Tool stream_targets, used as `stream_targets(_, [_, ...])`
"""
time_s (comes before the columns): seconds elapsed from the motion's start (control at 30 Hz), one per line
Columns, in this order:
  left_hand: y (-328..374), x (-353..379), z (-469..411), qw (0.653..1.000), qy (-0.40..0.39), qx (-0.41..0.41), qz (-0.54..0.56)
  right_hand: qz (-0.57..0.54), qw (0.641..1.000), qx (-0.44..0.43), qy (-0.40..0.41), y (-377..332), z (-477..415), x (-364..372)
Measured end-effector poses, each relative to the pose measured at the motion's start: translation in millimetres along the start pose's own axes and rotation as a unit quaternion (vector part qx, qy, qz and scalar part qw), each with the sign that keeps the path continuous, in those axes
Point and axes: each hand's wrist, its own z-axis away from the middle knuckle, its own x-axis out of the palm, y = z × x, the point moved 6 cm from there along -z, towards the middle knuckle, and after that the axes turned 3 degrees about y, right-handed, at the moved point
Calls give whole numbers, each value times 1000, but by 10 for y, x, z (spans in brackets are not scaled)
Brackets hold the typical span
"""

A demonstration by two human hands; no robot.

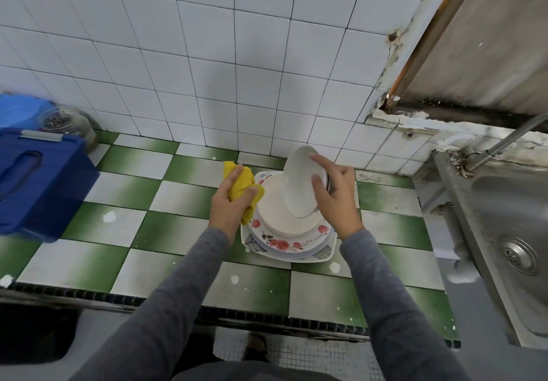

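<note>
A stack of plates stands on the green and white tiled counter, with a rose-patterned plate and a square leaf-patterned plate at the bottom. My right hand grips a plain white plate, tilted on its edge above the stack, its lower rim touching the top plate. My left hand grips a bunched yellow cloth just left of the stack, apart from the tilted plate.
A blue plastic box with a handle sits at the left, a glass jar behind it by the wall. A steel sink with a tap lies to the right. The counter's front edge runs below my arms.
</note>
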Motion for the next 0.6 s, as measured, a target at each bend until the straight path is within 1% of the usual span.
stream_targets(0.07, [53, 51, 30, 1000, -9, 16, 9, -104, 992, 64, 26, 60, 64, 31])
stream_targets(0.17, [136, 154, 30, 998, -19, 54, -16, -195, 971, 133, 41, 120, 151, 129])
stream_targets(0.23, [229, 259, 41, 992, -25, 106, -66, -247, 957, 144, 47, 101, 182, 195])
stream_targets(0.27, [296, 325, 49, 983, -28, 146, -105, -263, 953, 144, 46, 83, 190, 230])
stream_targets(0.33, [440, 483, 80, 955, -49, 230, -182, -272, 952, 132, 43, 41, 207, 294])
stream_targets(0.4, [511, 635, 92, 927, -83, 276, -242, -278, 952, 117, 43, 7, 217, 340])
stream_targets(0.47, [474, 762, 38, 895, -108, 282, -327, -285, 952, 101, 49, -52, 211, 342])
stream_targets(0.53, [344, 864, 15, 843, -136, 258, -452, -308, 946, 90, 41, -103, 193, 336])
stream_targets(0.6, [242, 914, 30, 800, -169, 242, -523, -335, 937, 94, 33, -120, 185, 342])
